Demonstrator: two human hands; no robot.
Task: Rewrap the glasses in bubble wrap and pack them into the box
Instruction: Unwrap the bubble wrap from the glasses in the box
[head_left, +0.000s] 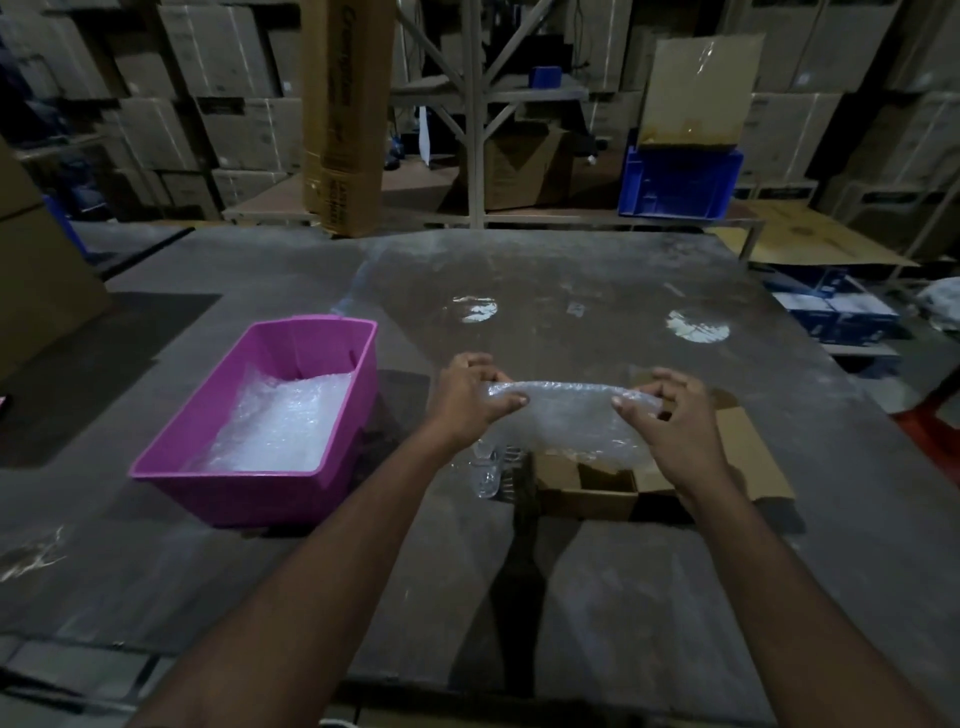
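The sheet of bubble wrap (569, 415) hangs in the air above the table centre, stretched flat between two hands, probably so that it can be laid around a glass without folds. The left hand (470, 397) pinches its edge at 9 o'clock and the right hand (670, 415) pinches the edge at 3 o'clock, both with fingers curled onto the plastic. Just under the sheet, at 6 o'clock, a clear glass (488, 475) stands beside the open cardboard box (587, 486), and further out at 9 o'clock a pink bin (249, 488) holds more wrap on the grey table (571, 597).
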